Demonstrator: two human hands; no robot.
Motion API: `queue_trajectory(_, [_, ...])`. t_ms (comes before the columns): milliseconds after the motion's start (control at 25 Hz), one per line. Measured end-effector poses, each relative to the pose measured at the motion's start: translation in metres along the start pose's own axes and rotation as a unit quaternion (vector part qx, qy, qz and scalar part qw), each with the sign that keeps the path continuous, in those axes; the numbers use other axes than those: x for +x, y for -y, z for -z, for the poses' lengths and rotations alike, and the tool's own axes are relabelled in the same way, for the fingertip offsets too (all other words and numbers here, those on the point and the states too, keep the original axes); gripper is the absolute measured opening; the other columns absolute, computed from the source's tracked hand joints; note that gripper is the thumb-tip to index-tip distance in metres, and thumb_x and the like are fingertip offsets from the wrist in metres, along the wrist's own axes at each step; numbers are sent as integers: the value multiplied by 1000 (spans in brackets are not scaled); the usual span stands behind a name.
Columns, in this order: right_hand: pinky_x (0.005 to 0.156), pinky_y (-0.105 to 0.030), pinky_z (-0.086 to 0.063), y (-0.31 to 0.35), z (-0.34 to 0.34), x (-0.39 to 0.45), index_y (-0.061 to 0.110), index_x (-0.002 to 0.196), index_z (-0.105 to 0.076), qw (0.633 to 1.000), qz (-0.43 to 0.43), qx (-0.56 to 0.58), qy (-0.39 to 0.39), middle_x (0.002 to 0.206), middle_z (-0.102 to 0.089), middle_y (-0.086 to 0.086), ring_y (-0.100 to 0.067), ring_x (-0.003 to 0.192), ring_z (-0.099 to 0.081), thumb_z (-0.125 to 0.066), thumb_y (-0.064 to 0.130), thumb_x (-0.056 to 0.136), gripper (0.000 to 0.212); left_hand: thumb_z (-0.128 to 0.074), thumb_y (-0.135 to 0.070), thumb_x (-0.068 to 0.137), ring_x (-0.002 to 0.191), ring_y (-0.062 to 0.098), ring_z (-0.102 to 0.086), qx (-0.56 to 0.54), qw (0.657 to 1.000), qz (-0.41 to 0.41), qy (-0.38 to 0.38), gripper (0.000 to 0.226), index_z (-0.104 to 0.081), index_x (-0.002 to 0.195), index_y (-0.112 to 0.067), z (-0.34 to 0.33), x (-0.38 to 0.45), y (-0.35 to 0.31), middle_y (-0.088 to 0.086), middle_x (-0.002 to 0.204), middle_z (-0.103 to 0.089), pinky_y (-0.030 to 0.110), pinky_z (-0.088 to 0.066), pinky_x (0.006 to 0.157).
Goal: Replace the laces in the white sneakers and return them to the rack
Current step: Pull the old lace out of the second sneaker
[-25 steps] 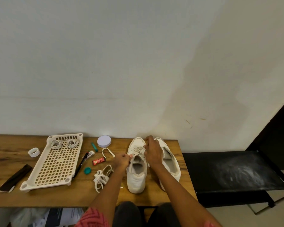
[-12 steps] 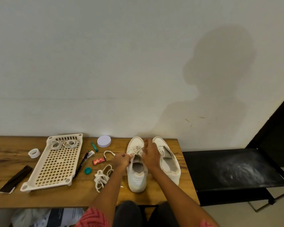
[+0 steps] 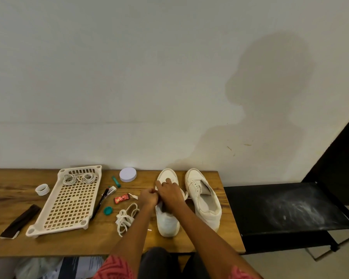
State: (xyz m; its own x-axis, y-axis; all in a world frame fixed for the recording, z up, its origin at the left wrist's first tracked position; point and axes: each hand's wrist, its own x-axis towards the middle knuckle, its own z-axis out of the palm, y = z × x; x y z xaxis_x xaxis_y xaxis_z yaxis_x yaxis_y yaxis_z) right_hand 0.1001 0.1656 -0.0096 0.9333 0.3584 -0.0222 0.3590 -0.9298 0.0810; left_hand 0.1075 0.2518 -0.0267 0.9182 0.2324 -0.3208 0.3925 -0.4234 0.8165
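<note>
**Both hands at the eyelets of the nearer-left sneaker**

Curled fingers of the left hand [image 3: 148, 197] pinch what looks like a white lace at the left edge of the left sneaker [image 3: 167, 220]; the lace end itself is too small to make out. Beside it, touching or nearly so, the right hand [image 3: 169, 193] lies over the shoe's tongue and eyelet rows, its fingers bent down onto them. Whether it pinches a lace or only steadies the shoe cannot be told.

This shoe lies with its long axis running away from the person, toe toward the wall, heel toward the body. Directly beneath both hands sit the eyelets, so any threading, as a judgement, runs crosswise over that axis, left hand feeding and right hand receiving.

Just to the right stands the right sneaker [image 3: 203, 200], parallel, its opening gaping and no lace visible in it. A loose bundle of white laces [image 3: 126, 216] lies on the wooden table [image 3: 199, 244] just left of the left forearm, nearer the left hand.

Farther left is a cream perforated rack shelf [image 3: 69, 200] holding coiled cords at its far end. Small clutter sits between: a pen, a red wrapper, a teal cap, a white round lid. A plain pale wall rises behind, and a black bench [image 3: 286, 210] adjoins the table's right end.
</note>
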Motion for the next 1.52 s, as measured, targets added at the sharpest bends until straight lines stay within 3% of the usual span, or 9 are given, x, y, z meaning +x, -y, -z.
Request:
queue_trajectory(120, [77, -30, -44, -15, 1, -8, 16, 124, -48, 962, -122, 218, -109, 112, -63, -9, -23, 109, -54, -61, 15, 87, 40, -57, -11, 90, 87, 25, -62, -21, 1000, 4, 3, 18, -66, 75, -14, 0, 1, 1, 7, 87, -66, 37, -53, 81])
queue_trajectory(280, [66, -23, -42, -54, 9, -21, 13, 108, -56, 727, -399, 468, -306, 99, -63, -6, -20, 92, -59, -55, 4, 88, 22, -67, -18, 85, 79, 25, -61, -49, 999, 22, 6, 23, -59, 63, -17, -1, 1, -1, 7, 77, -63, 36, -54, 79])
queue_trajectory(400, [72, -25, -44, -51, 6, -23, 13, 109, -56, 821, -324, 361, -301, 105, -61, -6, -19, 101, -53, -57, 9, 88, 21, -67, -15, 85, 80, 25, -61, -56, 998, 26, 7, 22, -60, 64, -15, 0, 1, 0, 8, 80, -64, 37, -54, 79])
queue_trajectory(560, [84, -30, -44, -12, 8, -9, 13, 127, -47, 979, -44, 182, -85, 118, -60, -10, -24, 114, -49, -59, 20, 87, 42, -55, -8, 90, 86, 24, -60, -12, 1000, 8, 2, 18, -66, 77, -14, 0, 0, -1, 5, 85, -63, 33, -52, 78])
queue_trajectory(680, [94, -36, -43, -8, 6, -5, 8, 133, -39, 998, 10, 41, -42, 128, -55, -17, -30, 121, -44, -57, 23, 92, 48, -51, -7, 93, 84, 22, -59, 2, 1000, -5, -4, 18, -68, 99, -6, 0, -2, -1, 11, 97, -66, 29, -50, 74])
queue_trajectory(1280, [82, -34, -48, -27, 0, -14, 14, 135, -38, 988, -29, 114, -97, 124, -56, -13, -27, 114, -52, -60, 20, 89, 52, -59, -13, 90, 87, 25, -62, -20, 1000, 4, -11, 12, -69, 84, -13, 0, -5, 0, 9, 97, -69, 34, -52, 76])
queue_trajectory(1360, [72, -29, -47, -42, -2, -20, 16, 125, -46, 916, -212, 265, -214, 110, -60, -7, -23, 99, -58, -57, 13, 88, 39, -65, -16, 86, 85, 27, -63, -46, 999, 20, -8, 20, -63, 66, -17, 0, -5, -1, 8, 86, -67, 34, -52, 76])
queue_trajectory(1440, [65, -25, -45, -61, 7, -24, 11, 116, -50, 762, -372, 413, -332, 95, -59, -4, -24, 90, -61, -53, 2, 89, 28, -67, -17, 85, 83, 25, -61, -61, 998, 29, -8, 24, -60, 62, -18, 1, -7, -1, 5, 80, -64, 34, -52, 76])
queue_trajectory(1520, [66, -23, -44, -73, 12, -22, 10, 115, -51, 755, -389, 409, -333, 95, -59, -5, -24, 92, -60, -54, 2, 89, 27, -67, -17, 85, 84, 25, -61, -67, 997, 29, -8, 25, -60, 61, -18, 1, -6, -2, 4, 78, -62, 35, -53, 79])
